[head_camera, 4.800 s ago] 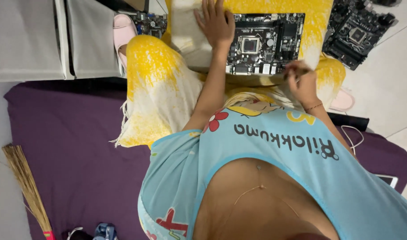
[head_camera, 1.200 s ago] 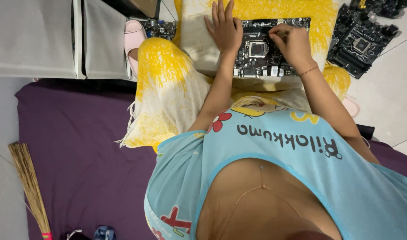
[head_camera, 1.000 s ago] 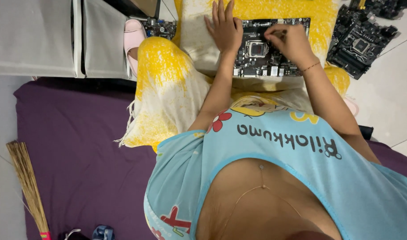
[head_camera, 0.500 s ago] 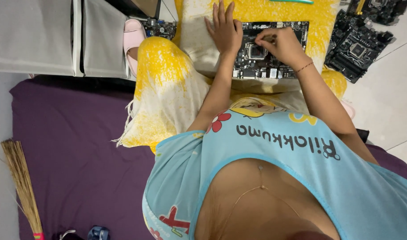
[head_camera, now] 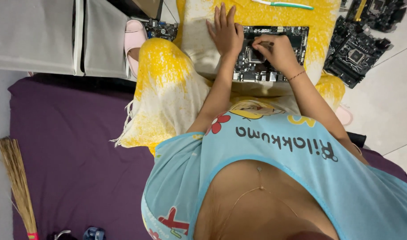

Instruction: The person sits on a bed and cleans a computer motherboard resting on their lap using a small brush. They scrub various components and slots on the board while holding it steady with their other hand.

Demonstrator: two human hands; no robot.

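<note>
The left hand (head_camera: pixel 225 32) lies flat, fingers spread, pinning the motherboard (head_camera: pixel 274 53) on her lap. The right hand (head_camera: pixel 278 52) has its fingers pinched over the socket beneath them, perhaps gripping something small.

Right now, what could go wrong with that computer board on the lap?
1. The board lies on a soft yellow cloth over the lap, not a firm surface, so it could tilt or slide.
2. The right hand works at the socket in the board's middle while the left hand presses its edge; a slip might harm small parts.
3. Another board lies on the floor close by and could get knocked.
</note>
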